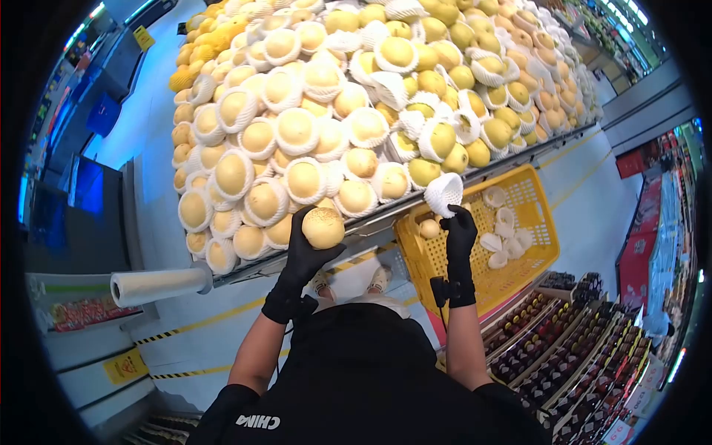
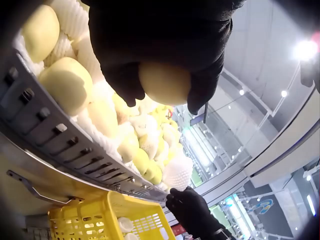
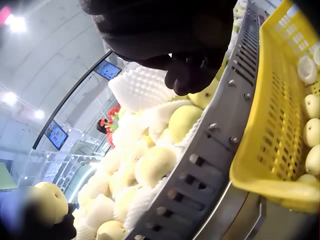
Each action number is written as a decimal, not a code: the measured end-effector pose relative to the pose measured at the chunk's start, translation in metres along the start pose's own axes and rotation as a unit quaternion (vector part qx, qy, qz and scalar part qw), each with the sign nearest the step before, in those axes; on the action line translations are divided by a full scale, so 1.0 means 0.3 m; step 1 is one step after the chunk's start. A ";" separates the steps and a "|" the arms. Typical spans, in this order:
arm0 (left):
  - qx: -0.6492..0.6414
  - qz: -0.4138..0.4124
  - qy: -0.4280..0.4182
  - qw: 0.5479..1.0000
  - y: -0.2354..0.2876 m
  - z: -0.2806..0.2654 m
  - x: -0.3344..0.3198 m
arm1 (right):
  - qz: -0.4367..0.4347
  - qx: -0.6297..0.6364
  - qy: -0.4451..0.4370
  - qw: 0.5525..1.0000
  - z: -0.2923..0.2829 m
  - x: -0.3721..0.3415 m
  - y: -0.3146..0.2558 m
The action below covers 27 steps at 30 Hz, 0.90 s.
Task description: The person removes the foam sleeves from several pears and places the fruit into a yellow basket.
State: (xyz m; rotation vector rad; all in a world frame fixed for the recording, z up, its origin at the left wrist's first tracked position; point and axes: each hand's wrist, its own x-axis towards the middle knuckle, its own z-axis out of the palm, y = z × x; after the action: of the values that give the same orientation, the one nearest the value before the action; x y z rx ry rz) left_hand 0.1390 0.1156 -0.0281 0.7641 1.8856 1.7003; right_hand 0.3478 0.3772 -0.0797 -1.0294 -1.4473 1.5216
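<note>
Near the front edge of the big fruit stand, a round pale yellow fruit with brown specks [image 1: 323,228] sits in the black-gloved left hand [image 1: 300,256]. The fingers and thumb curl round the fruit, and its speckled side faces up. Well apart to the right, the black-gloved right hand [image 1: 460,239] pinches a white, bumpy foam net [image 1: 444,194] with its fingertips. Between the two hands is open air, so each has room to move sideways.

The right hand is over a yellow plastic basket with many holes [image 1: 545,215]. Its far rim is just beside the stand. Inside are a small round pale fruit [image 1: 429,228] and some white foam cups [image 1: 512,241]; the right wrist view shows more pale fruits there.

Ahead of both hands, a grey metal rail with slots [image 3: 220,130] makes the edge of the stand. Behind it rises a heap of round yellow fruits [image 1: 304,178], many in white foam. A white plastic roll [image 1: 159,285] sticks out at the left corner. Farther right, small dark packs [image 1: 549,334] stand in rows. Blue-looking floor [image 1: 222,334] lies open on the left.
</note>
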 end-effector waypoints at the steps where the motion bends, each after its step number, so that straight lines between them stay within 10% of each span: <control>1: 0.011 0.003 0.013 1.000 0.003 -0.039 -0.006 | -0.009 0.016 -0.023 1.000 0.044 -0.020 -0.012; 14: -0.071 0.019 0.068 0.995 -0.029 -0.471 -0.068 | 0.001 -0.032 -0.197 0.980 0.627 -0.205 -0.112; 27: -0.117 -0.008 0.139 0.983 0.037 -0.515 -0.080 | -0.063 -0.151 -0.387 0.907 0.992 -0.142 -0.172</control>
State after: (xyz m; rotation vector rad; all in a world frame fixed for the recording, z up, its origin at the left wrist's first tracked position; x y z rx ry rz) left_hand 0.0519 -0.0117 -0.0005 0.4359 1.8135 2.0599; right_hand 0.0867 0.2312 -0.0197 -0.4671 -2.3038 1.7316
